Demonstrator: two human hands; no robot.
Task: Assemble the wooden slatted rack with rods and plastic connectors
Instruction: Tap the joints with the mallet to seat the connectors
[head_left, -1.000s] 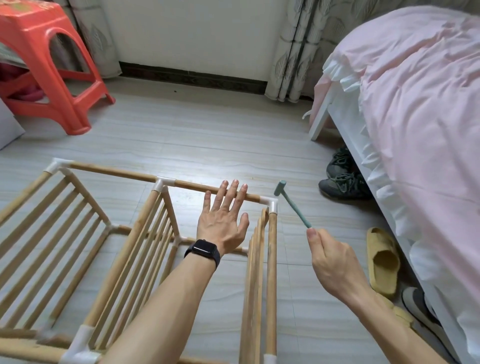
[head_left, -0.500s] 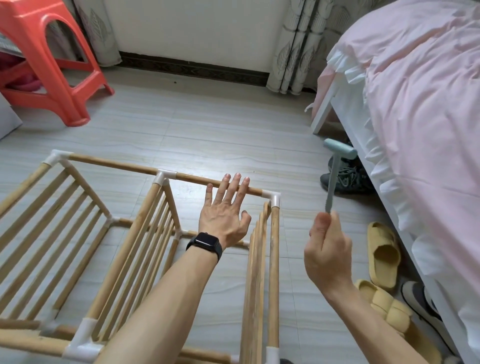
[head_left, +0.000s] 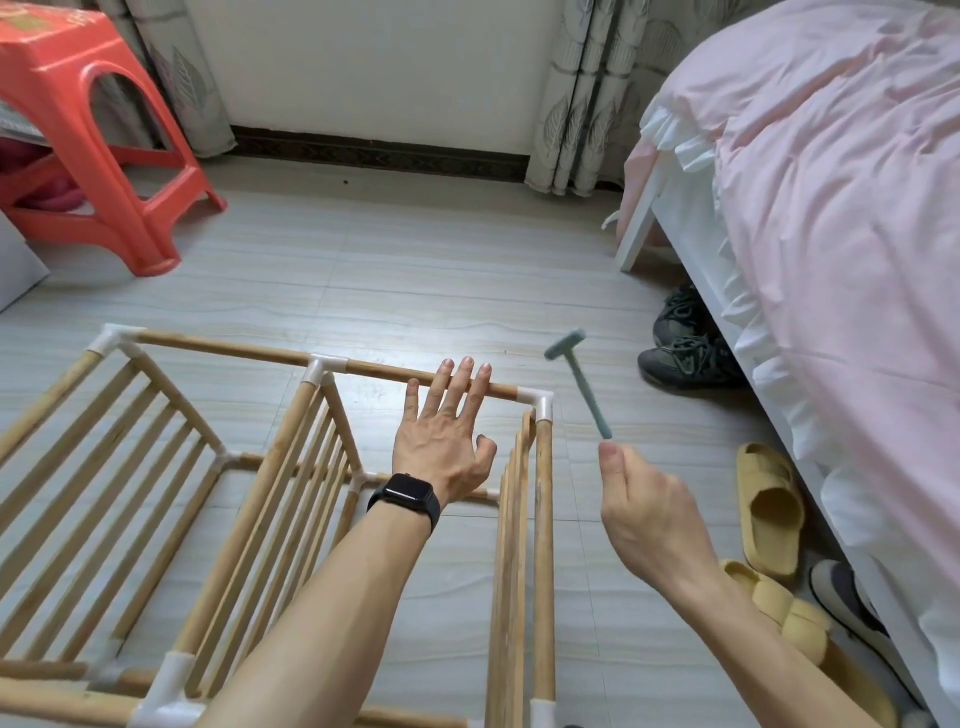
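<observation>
Two hands on the job, head view: left grip (head_left: 441, 441) lies flat, fingers straight, resting on the top rod (head_left: 234, 345) of the wooden rack (head_left: 544, 545) standing on the floor (head_left: 415, 270), while right grip (head_left: 644, 504) pinches the handle end of one small teal hammer (head_left: 587, 389), head up and just right of the white corner connector (head_left: 540, 402). To do this well I'd strike square down on that connector with short taps, keep the left fingers clear of it, and brace the rod so the joint seats fully. Count: three slatted panels, one hammer, at least six white connectors in view.
</observation>
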